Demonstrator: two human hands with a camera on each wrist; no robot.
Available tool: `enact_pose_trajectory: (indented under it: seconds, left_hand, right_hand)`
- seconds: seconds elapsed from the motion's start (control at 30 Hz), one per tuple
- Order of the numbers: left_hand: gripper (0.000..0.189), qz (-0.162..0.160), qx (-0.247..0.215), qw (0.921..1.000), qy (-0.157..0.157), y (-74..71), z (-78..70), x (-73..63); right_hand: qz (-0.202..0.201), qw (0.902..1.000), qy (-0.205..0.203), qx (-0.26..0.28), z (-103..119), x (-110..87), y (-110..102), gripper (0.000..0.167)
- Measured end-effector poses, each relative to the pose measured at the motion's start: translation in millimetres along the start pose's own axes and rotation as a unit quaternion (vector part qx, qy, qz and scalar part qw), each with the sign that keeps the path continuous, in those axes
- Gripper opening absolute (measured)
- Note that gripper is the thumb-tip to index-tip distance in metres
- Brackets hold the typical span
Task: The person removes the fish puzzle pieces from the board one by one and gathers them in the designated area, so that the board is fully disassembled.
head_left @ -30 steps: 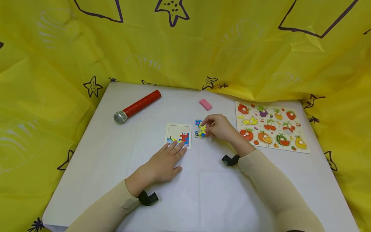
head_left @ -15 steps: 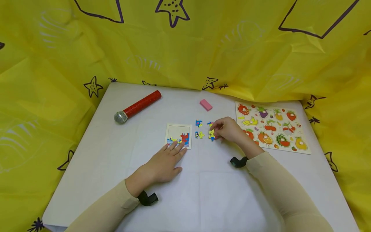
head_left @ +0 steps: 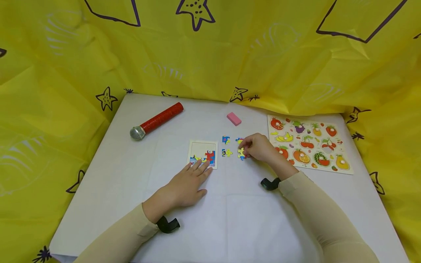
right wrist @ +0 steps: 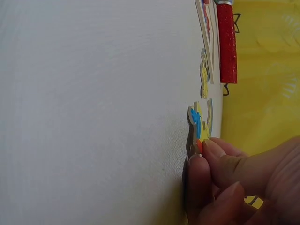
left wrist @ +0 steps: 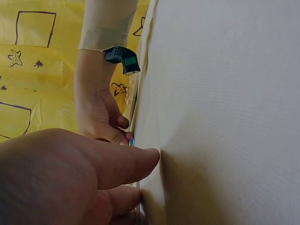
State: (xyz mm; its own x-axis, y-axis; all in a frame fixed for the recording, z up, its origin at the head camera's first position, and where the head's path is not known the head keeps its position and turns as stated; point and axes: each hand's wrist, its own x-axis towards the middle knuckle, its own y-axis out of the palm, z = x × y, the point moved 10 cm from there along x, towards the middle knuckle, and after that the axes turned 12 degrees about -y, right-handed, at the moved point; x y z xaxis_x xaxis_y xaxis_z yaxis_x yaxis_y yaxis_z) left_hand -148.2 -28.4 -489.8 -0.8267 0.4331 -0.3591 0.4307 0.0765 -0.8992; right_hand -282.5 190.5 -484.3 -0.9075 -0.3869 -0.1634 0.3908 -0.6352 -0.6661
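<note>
My left hand (head_left: 187, 186) rests with fingers spread on the lower edge of a small square puzzle board (head_left: 203, 142). Red, blue and yellow pieces fill the board's lower part, partly under my fingertips. To its right, my right hand (head_left: 258, 148) pinches a yellow and blue puzzle piece (head_left: 241, 153) between thumb and fingers. In the right wrist view this puzzle piece (right wrist: 195, 123) is slightly tilted, close to the table. A loose blue piece (head_left: 225, 140) and a yellow and blue piece (head_left: 226, 152) lie between board and hand. Another piece (head_left: 239, 140) is partly behind my right fingers.
A pink block (head_left: 234, 118) lies behind the loose pieces. On the right is a fruit peg puzzle board (head_left: 309, 144), partly behind my right hand. A red microphone (head_left: 158, 120) lies at the back left. Yellow cloth (head_left: 210, 54) hangs around the white table (head_left: 131, 175).
My right hand has moved right, away from the left loose pieces, carrying the yellow and blue puzzle piece. Over the last half second it has hardly moved. My left hand stays put.
</note>
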Motion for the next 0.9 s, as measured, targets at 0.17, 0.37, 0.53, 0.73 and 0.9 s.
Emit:
enact_pose_trajectory:
  seconds: [0.17, 0.37, 0.53, 0.73, 0.9]
  left_hand:
    - [0.073, -0.004, 0.002, 1.0000, 0.003, -0.4, -0.3, -0.5]
    - [0.073, -0.005, 0.001, 1.0000, 0.004, -1.5, -0.5, -0.9]
    - [0.073, -0.005, -0.001, 1.0000, 0.001, -1.1, 0.1, -1.0]
    - [0.074, -0.006, 0.003, 1.0000, 0.002, -1.6, 0.1, 0.6]
    - [0.074, -0.004, 0.000, 1.0000, 0.000, -1.5, 0.2, 0.2]
  right_hand:
    - [0.002, 0.9996, 0.004, -0.027, 2, -0.4, 0, 0.014]
    - [-0.005, 0.9970, -0.017, -0.076, 9, 0.5, 0, 0.014]
    - [-0.016, 0.9927, -0.035, -0.114, 22, 2.4, 3, 0.016]
    - [-0.012, 0.9915, -0.077, -0.105, 51, 10.5, 19, 0.019]
    - [0.008, 0.9877, -0.125, -0.094, 75, 19.1, 41, 0.023]
